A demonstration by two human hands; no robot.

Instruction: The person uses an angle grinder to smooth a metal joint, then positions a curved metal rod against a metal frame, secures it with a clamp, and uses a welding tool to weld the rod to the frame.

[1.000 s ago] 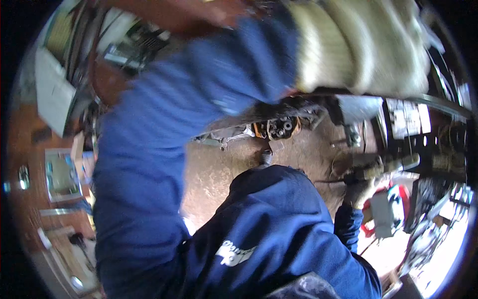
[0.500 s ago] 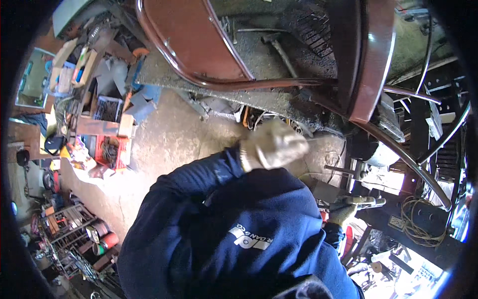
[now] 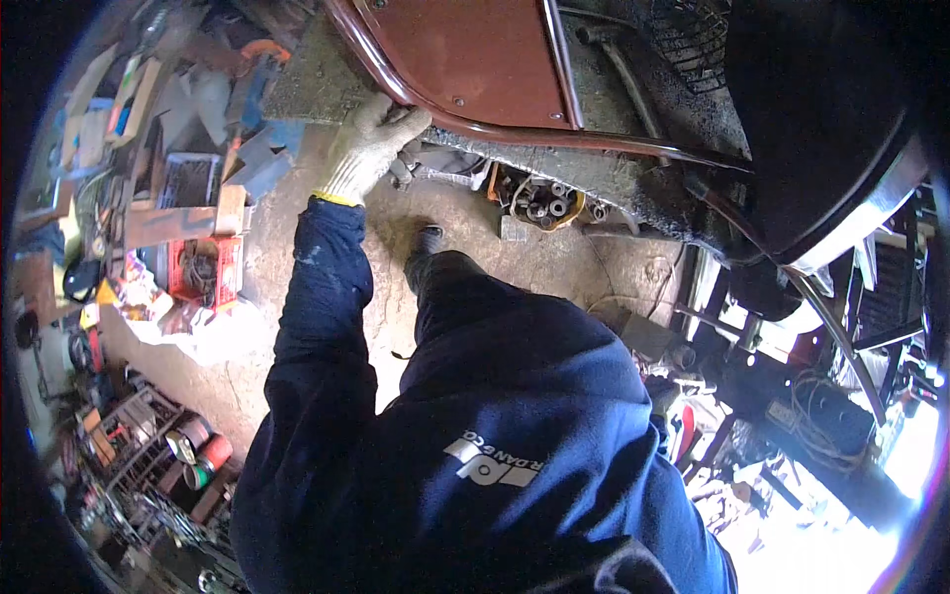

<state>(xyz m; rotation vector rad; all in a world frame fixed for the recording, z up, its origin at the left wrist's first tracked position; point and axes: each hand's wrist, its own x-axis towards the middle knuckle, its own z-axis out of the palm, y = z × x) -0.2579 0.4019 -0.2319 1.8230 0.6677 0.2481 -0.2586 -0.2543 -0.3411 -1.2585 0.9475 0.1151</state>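
Note:
My left hand [image 3: 371,144], in a pale work glove, reaches forward and grips the rounded lower edge of a dark red metal panel [image 3: 465,59] of a vehicle body. The blue sleeve of my left arm [image 3: 317,327] runs back from it to my blue jacket [image 3: 515,436], which fills the lower middle. My right hand is not visible; it is hidden behind my body or out of frame. My dark shoe [image 3: 426,243] stands on the dusty concrete floor [image 3: 554,257] below the panel.
A container of metal sockets or cylinders [image 3: 544,198] lies under the panel. Boxes, red trays and scattered tools [image 3: 188,238] crowd the left side. Cans [image 3: 198,450] stand at lower left. A dark curved fender [image 3: 831,148] and cables [image 3: 821,416] fill the right.
My left arm has swung down from in front of the camera and out to the panel edge, which the gloved hand now grips. The view has shifted with my head.

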